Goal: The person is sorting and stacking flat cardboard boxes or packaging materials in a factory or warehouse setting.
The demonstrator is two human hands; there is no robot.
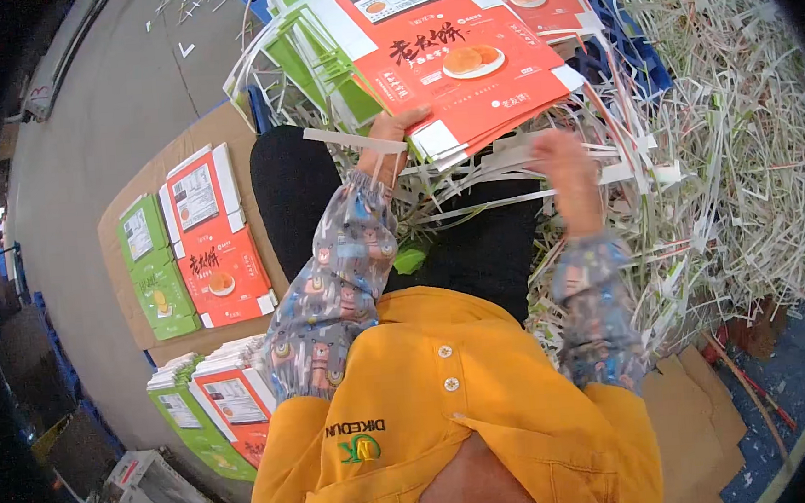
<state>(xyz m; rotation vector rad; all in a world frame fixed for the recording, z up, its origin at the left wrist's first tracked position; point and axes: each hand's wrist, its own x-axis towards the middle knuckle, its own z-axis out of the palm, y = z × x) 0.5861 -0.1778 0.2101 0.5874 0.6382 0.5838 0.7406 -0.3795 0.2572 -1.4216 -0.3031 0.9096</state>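
Observation:
In front of me lies a stack of flat red printed carton blanks [489, 85], white along some edges. My left hand [390, 140] grips the stack's near left corner, thumb on top and the other fingers underneath. Green carton blanks [312, 59] with cut-out slots lie just to the left, partly under the red ones. My right hand [565, 172] is off the stack's near right side, above paper strips; motion smears its fingers. Thin white paper trim strips [509, 190] hang below the stack and across my dark-trousered lap.
A big heap of shredded paper strips [736, 130] fills the right side. At left, red blanks [223, 253] and green blanks [156, 285] lie on a cardboard sheet [129, 227]. Nearer me sit more stacks [231, 391]. A blue crate [654, 65] shows behind the red stack.

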